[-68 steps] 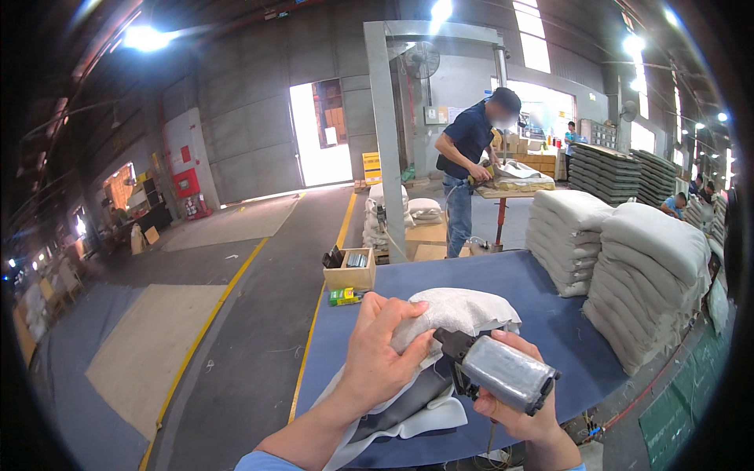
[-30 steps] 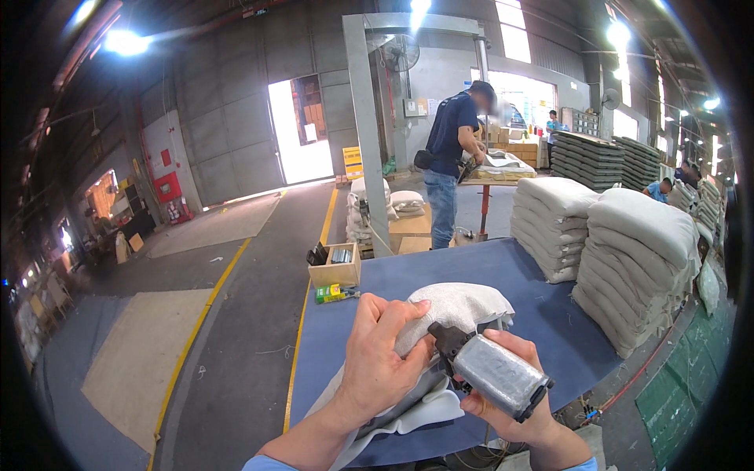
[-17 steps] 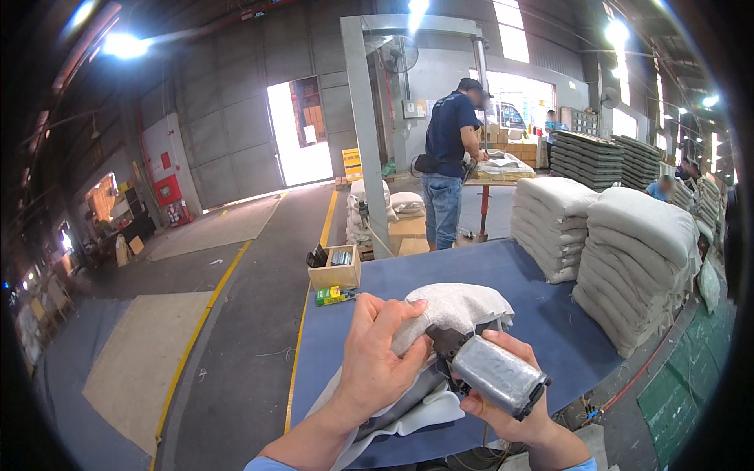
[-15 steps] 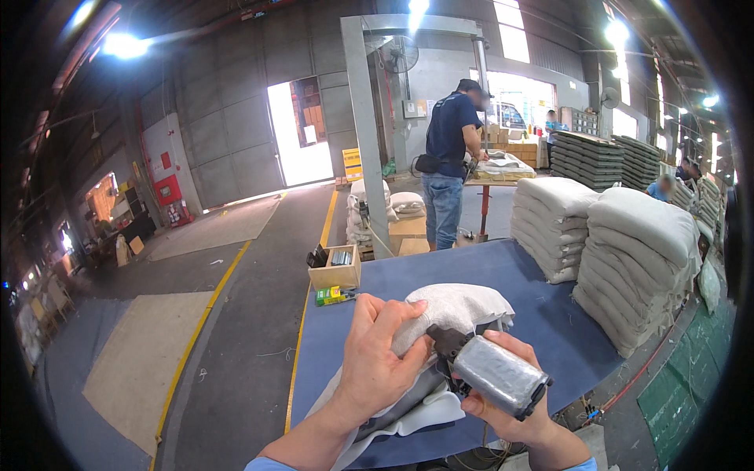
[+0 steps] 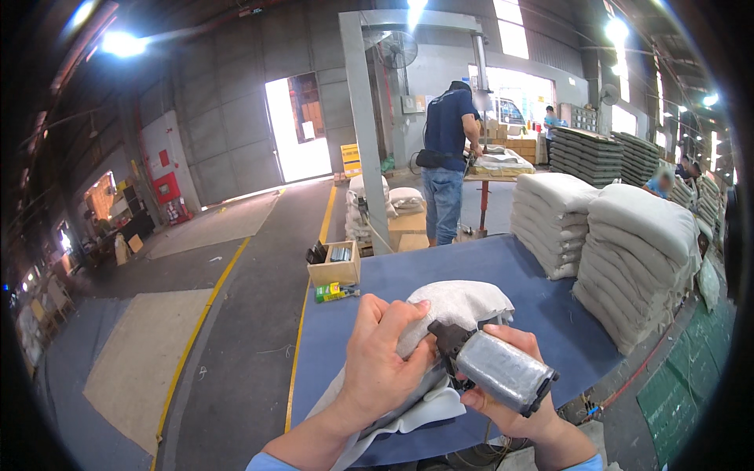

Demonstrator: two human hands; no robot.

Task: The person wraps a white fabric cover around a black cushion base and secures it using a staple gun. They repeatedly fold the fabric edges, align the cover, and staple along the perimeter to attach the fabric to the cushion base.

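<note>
A padded cushion in light grey fabric stands on the blue-covered table, its loose cloth hanging toward me. My left hand pinches the fabric at the cushion's near left edge, thumb and fingers closed on it. In my right hand is a staple gun with a silver, tape-wrapped body. Its dark nose points left and rests at the fabric edge, close to my left thumb. The exact contact point is hidden behind the nose and my fingers.
Stacks of similar cushions stand at the table's right. At its far left corner sit a wooden box with staple strips and a green-yellow packet. Beyond, a person works at another table. A hose runs along the right.
My hands and the staple gun have hardly moved; the gun sits very slightly farther right. The person in the background bends lower over the other table.
</note>
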